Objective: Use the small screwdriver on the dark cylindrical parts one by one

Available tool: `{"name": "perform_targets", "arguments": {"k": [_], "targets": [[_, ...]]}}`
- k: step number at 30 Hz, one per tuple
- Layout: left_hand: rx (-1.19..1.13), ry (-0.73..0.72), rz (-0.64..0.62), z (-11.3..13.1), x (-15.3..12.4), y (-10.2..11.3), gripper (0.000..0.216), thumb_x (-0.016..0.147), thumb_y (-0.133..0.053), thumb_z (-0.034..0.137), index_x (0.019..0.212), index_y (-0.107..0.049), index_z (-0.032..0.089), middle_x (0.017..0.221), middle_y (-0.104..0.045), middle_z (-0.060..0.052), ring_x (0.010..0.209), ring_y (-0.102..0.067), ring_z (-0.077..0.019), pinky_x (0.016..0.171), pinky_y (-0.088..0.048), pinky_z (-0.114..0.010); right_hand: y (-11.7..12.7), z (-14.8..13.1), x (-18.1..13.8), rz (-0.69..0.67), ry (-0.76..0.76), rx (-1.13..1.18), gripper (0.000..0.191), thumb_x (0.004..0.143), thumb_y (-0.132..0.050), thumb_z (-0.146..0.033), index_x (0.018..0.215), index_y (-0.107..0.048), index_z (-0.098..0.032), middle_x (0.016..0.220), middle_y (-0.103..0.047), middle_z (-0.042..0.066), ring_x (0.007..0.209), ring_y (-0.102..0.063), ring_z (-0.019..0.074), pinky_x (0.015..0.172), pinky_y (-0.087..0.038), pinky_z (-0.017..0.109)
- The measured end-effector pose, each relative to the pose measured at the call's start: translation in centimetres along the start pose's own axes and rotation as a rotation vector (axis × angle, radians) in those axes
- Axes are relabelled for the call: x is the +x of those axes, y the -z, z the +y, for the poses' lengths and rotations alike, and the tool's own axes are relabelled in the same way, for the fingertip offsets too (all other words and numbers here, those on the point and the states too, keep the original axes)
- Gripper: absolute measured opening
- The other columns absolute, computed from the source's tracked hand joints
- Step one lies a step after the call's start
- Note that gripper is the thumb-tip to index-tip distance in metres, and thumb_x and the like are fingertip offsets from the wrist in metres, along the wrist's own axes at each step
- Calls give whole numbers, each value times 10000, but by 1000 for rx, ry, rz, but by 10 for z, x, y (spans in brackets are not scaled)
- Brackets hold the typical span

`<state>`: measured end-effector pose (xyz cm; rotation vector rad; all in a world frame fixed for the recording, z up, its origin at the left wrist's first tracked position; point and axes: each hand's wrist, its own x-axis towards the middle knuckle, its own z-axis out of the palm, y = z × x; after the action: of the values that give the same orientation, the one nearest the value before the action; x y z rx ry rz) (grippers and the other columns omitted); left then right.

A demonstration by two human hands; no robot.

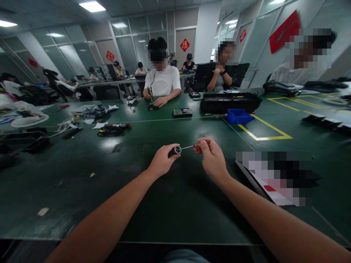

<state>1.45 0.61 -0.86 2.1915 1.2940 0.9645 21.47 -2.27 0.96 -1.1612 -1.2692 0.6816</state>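
Note:
Above the green table (175,204), my left hand (161,160) is closed around a small dark cylinder (177,149) with a silvery ring at its end. That ringed end faces me and to the right. A slim screwdriver (187,147) with a thin metal shaft and a reddish part near its handle is pinched in my right hand (214,157). Its shaft points left, and the tip is at the ringed end of the cylinder. I cannot tell how far the tip reaches inside. My right fingers hide most of the handle.
A blue bin (240,117) stands before a long black tray (230,103). A green circuit board device (182,112) lies farther left. Bundled black cable (111,130) lies at left, a booklet (263,182) at right. Across the table a person (162,82) works with a screwdriver.

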Motion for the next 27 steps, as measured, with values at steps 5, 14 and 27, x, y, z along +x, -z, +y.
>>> {"name": "perform_targets", "arguments": {"k": [5,14,27], "targets": [[1,-23,6,-3,0,0,388,903,-701,229,1288,-650,220,1277,-691,-76,1199,-617,-262,1074,-455,-456,6,-6,2,-26,7,-249,371,929,-580,-529,752,-639,-208,677,-660,10,629,-593,171,621,-425,315],[4,-49,24,-10,1,2,382,901,-713,247,1280,-659,237,1257,-702,-61,1176,-627,-251,1053,-465,-443,5,-15,-4,-44,115,-386,360,899,-628,-513,697,-626,-215,579,-616,-13,515,-531,149,534,-370,293],[25,-62,-11,-4,0,2,379,896,-712,227,1271,-660,244,1235,-711,-52,1155,-627,-246,1044,-467,-443,6,-12,-4,-162,120,-342,348,1009,-442,-468,984,-676,-211,630,-617,-3,578,-591,183,593,-418,323]]}}
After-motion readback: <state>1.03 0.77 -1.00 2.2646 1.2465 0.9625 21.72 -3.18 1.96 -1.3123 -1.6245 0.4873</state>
